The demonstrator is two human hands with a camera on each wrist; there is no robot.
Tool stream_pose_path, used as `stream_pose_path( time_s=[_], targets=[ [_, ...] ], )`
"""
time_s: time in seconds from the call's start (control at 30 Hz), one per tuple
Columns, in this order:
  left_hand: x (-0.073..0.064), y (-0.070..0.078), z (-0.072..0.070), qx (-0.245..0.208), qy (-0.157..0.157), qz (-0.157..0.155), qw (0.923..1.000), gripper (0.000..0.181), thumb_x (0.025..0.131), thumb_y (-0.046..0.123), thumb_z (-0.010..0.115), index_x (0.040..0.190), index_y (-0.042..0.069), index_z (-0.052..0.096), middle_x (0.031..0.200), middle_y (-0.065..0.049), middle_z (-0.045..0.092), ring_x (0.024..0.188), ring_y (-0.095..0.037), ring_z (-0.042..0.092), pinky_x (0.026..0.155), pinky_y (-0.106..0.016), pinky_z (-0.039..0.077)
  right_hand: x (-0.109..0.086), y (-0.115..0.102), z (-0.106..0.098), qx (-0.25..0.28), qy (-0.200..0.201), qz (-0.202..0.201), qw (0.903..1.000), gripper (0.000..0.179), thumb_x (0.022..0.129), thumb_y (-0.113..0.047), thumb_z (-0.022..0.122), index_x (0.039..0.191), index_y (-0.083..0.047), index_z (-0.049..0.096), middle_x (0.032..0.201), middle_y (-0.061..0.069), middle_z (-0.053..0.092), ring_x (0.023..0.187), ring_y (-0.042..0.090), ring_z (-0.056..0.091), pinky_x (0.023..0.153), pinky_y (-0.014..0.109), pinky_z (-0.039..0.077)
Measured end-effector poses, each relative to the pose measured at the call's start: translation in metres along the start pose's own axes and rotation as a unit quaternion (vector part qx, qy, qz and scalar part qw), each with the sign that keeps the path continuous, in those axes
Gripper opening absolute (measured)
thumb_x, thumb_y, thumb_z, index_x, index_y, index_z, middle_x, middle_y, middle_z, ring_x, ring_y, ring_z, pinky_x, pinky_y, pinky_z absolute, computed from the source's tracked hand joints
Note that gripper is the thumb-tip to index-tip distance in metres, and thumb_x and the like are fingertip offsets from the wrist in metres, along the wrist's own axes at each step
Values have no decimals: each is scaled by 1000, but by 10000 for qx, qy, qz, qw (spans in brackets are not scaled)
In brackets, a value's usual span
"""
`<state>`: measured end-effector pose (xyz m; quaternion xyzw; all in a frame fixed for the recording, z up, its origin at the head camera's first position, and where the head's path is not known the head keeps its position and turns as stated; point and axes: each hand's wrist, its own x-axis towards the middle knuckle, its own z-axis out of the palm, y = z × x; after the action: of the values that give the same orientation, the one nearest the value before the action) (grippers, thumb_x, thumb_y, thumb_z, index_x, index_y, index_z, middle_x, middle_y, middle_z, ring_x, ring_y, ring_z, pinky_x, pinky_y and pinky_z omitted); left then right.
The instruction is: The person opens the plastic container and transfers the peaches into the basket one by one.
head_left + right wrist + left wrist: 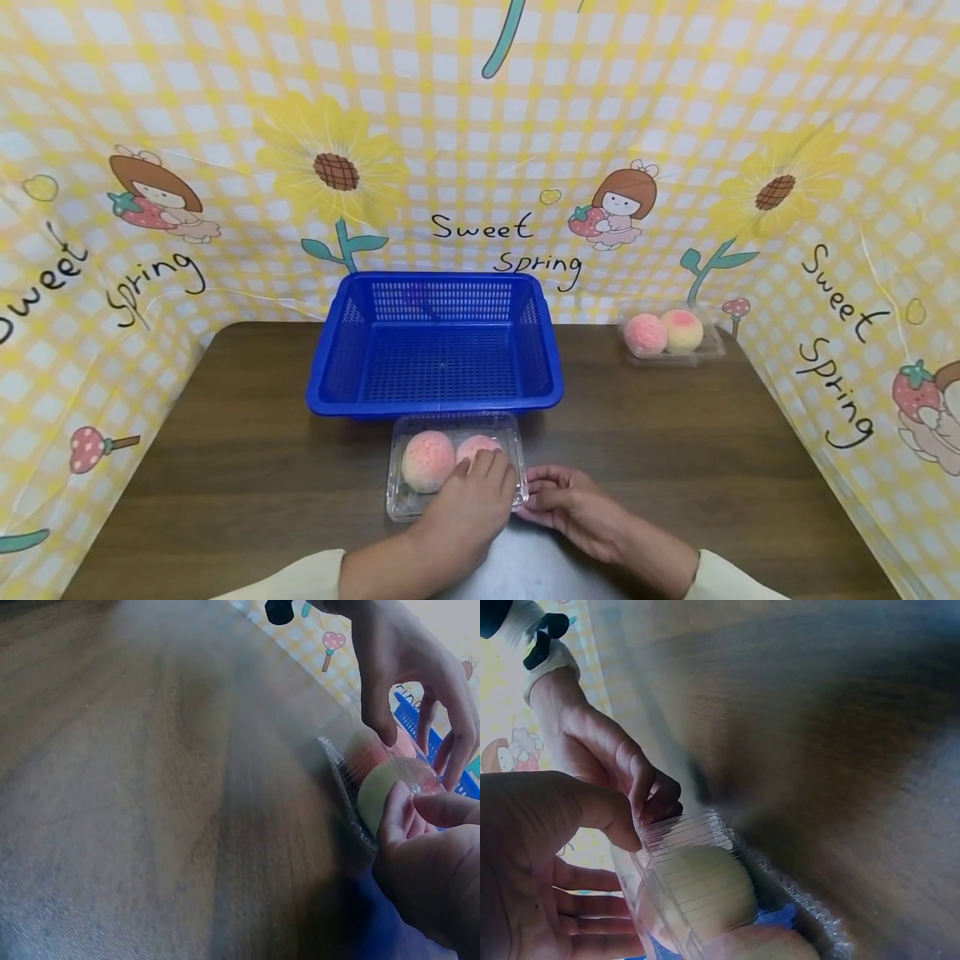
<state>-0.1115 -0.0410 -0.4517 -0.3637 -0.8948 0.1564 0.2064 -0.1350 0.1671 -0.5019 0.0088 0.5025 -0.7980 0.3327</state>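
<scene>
A clear plastic clamshell box point(397, 500) lies on the table in the head view, just in front of the blue basket. Inside it sit two pink and pale yellow peaches, the left peach point(428, 461) in plain sight and the right peach point(476, 447) partly behind my left hand point(468, 508). That hand reaches over the box's right half, thumb on the near edge and fingers across the top, gripping it. At the right edge my right hand point(573, 504) pinches the box rim between thumb and fingers. The left wrist view shows the ribbed clear plastic point(679, 829) over the peaches.
A blue plastic basket point(435, 407) with slotted walls stands directly behind the box. Another clear box point(671, 358) with two peaches sits at the table's back right. Behind the brown wooden table point(225, 467) hangs a yellow checked cloth point(480, 167).
</scene>
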Motion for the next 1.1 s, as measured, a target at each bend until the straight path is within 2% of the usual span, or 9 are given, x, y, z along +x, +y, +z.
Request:
stream_pose_path(
  time_s=[0.1,0.27,0.4,0.5,0.6,0.67,0.9,1.1],
  targets=[
    [-2,1,2,173,62,40,9998,53,64,26,78,112,8,65,105,-5,62,97,-17,58,72,-24,58,0,2,2,17,30,8,10000,37,88,13,54,124,9,48,107,8,65,100,17,68,103,34,57],
    [-4,-1,7,235,241,189,9993,42,70,22,74,109,10,65,104,-4,62,99,-19,58,79,-28,57,-1,6,3,80,13,-45,10000,36,89,12,54,125,8,50,108,7,67,102,16,68,105,34,56],
    [-6,-7,8,-74,165,249,9995,40,72,18,73,111,12,66,112,-5,64,110,-23,60,96,-42,56,-3,8,4,117,84,-104,9998,38,89,12,56,127,9,49,111,9,67,104,18,68,105,35,56],
    [-8,-11,7,-601,-75,154,9980,45,76,18,75,120,12,65,127,-12,64,126,-34,61,105,-52,54,-4,9,5,125,210,-160,9996,41,90,12,57,129,11,47,112,10,66,106,19,68,105,35,56],
    [-9,-13,5,-1094,-312,14,9935,46,84,22,74,127,11,63,137,-20,62,130,-42,60,106,-52,54,-5,10,5,148,310,-212,9992,42,90,12,57,131,13,46,114,11,65,108,19,68,106,35,55],
    [-10,-14,5,-1231,-345,-14,9918,48,87,27,74,130,11,62,139,-22,61,127,-42,62,105,-49,56,-5,11,5,158,341,-234,9990,43,91,12,57,132,13,46,114,11,64,109,19,67,106,34,55],
    [-11,-15,9,-604,-172,328,9975,60,81,24,77,135,4,61,136,-20,64,124,-37,65,100,-44,59,-5,14,4,153,424,-324,9985,44,93,9,58,134,14,44,114,9,64,110,18,66,106,34,55],
    [-12,-14,10,-277,-69,456,9986,52,86,19,70,135,3,63,136,-22,66,121,-36,67,98,-42,60,-2,17,5,184,479,-381,9980,43,94,9,57,135,14,44,113,8,66,109,17,67,106,34,55]
  ],
)
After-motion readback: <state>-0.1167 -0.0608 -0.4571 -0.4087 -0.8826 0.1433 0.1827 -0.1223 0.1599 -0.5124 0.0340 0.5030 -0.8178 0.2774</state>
